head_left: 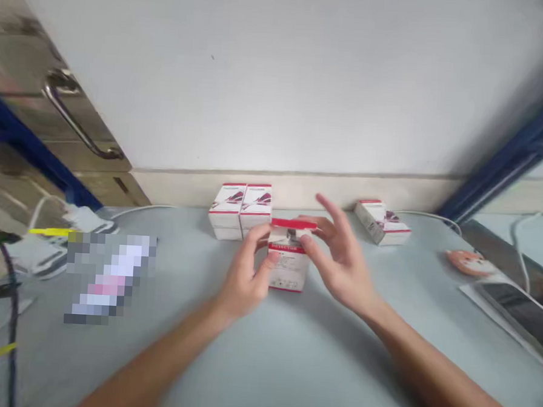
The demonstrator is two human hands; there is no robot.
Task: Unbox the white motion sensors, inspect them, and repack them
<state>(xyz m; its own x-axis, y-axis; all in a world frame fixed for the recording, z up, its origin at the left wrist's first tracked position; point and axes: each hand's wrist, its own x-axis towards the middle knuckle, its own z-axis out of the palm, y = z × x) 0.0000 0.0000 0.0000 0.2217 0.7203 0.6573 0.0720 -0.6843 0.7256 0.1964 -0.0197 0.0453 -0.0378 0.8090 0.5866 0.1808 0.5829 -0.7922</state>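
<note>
The box is between left hand and right hand.

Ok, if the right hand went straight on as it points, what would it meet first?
The box held by the left hand; the right hand seems to touch it. Beyond, perhaps the paired boxes; depth is unclear.

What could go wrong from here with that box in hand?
1. The right hand has its thumb on the upper part of the box; pressing hard might dent the cardboard.
2. The left hand is near the two boxes beyond it; a careless swing could knock them.
</note>
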